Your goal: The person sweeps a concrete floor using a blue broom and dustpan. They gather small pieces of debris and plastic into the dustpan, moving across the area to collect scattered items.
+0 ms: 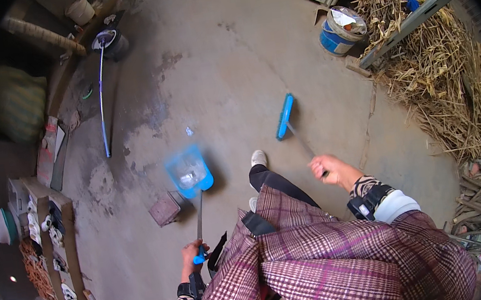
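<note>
My left hand (194, 256) is closed around the blue grip of a long-handled dustpan (206, 183). The blue pan, slightly blurred, holds some whitish, shiny debris and is left of my feet. My right hand (329, 171) grips the handle of a broom with a blue head (285, 116) and green bristles, in front and to the right. A small pale scrap (189, 131) lies on the concrete floor (221, 75) just beyond the pan.
A square brownish bin (165, 211) stands beside the dustpan. A mop (102, 100) leans on a dark bucket (117, 45) at the upper left. Shoes fill a rack (71, 245) at the left. A blue-white bucket (339, 32) stands by dry stalks (436, 78) on the right, with sticks (476, 210) below.
</note>
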A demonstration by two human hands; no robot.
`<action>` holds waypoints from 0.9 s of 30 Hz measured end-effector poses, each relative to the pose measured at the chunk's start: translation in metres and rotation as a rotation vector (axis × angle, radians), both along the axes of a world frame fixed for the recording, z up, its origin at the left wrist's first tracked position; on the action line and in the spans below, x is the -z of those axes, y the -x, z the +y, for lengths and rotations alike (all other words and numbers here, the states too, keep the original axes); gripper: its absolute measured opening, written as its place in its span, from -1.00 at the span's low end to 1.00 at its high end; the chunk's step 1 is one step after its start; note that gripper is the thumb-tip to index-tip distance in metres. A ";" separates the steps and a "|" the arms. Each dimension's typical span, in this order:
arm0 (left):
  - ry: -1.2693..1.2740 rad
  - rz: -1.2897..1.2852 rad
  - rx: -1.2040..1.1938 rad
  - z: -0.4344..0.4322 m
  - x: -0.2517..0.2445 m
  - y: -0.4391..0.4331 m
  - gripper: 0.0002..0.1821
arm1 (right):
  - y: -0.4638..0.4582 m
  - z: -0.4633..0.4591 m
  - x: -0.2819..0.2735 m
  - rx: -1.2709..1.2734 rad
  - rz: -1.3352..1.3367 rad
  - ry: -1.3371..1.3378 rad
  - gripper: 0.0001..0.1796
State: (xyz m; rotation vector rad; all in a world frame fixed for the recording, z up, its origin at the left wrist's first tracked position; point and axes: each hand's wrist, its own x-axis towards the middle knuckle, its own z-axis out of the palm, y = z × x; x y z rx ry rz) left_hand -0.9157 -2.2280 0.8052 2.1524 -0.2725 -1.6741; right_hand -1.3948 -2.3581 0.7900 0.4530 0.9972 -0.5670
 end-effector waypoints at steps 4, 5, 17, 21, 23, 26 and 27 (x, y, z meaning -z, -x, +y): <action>0.111 -0.039 0.107 -0.033 0.010 -0.014 -0.77 | -0.061 -0.047 -0.010 -0.259 0.108 0.256 -0.68; 0.247 -0.064 0.185 -0.038 0.013 -0.018 -0.78 | -0.075 -0.070 -0.004 -0.250 0.083 0.347 -0.66; -0.096 -0.275 0.275 -0.224 0.001 -0.093 -0.74 | -0.111 -0.321 0.124 0.386 -0.476 0.257 -0.90; 0.104 -0.378 0.661 -0.291 -0.002 -0.075 -0.79 | -0.015 -0.241 0.109 0.341 0.054 0.590 -0.88; 0.155 -0.326 0.797 -0.336 -0.008 -0.069 -0.78 | 0.022 -0.202 0.083 0.421 -0.022 0.356 -0.91; -0.007 -0.116 0.479 -0.400 -0.013 -0.058 -0.75 | 0.043 -0.163 0.030 0.595 -0.185 -0.074 -0.88; -0.086 -0.016 0.218 -0.421 -0.013 -0.054 -0.72 | 0.038 -0.158 0.014 0.546 -0.096 -0.055 -0.86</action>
